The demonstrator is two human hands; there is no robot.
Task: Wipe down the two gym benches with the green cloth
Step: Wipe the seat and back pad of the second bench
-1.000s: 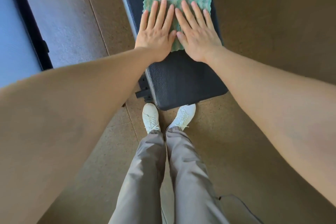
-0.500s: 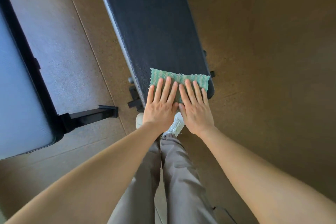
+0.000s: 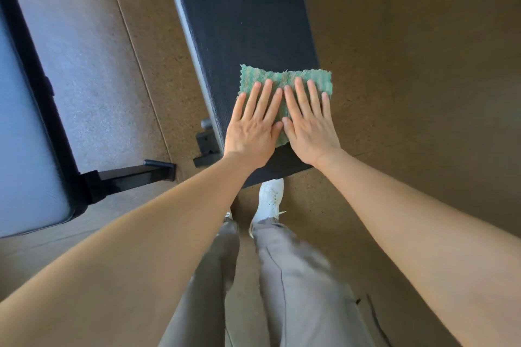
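A green cloth [image 3: 284, 77] lies spread across the near end of a black padded gym bench [image 3: 245, 22], and its right edge hangs slightly past the bench side. My left hand [image 3: 253, 127] and my right hand [image 3: 310, 127] lie side by side on the cloth. Both are flat, palms down, with fingers stretched out, and they press the cloth onto the pad. My wrists sit just inside the bench's near edge. A second bench [image 3: 25, 135], its pad pale with glare, runs along the left edge of the view.
The second bench's black steel foot [image 3: 135, 173] juts out over the brown speckled floor [image 3: 408, 93] between the benches. A black bracket [image 3: 207, 146] sticks out under the near bench's left side. My white shoe [image 3: 269, 197] and grey trousers stand at the bench end.
Both hands dragged the cloth along the pad toward me, to the near end. Since half a second ago it sits slightly farther from the end edge, and my hands stay flat on it.
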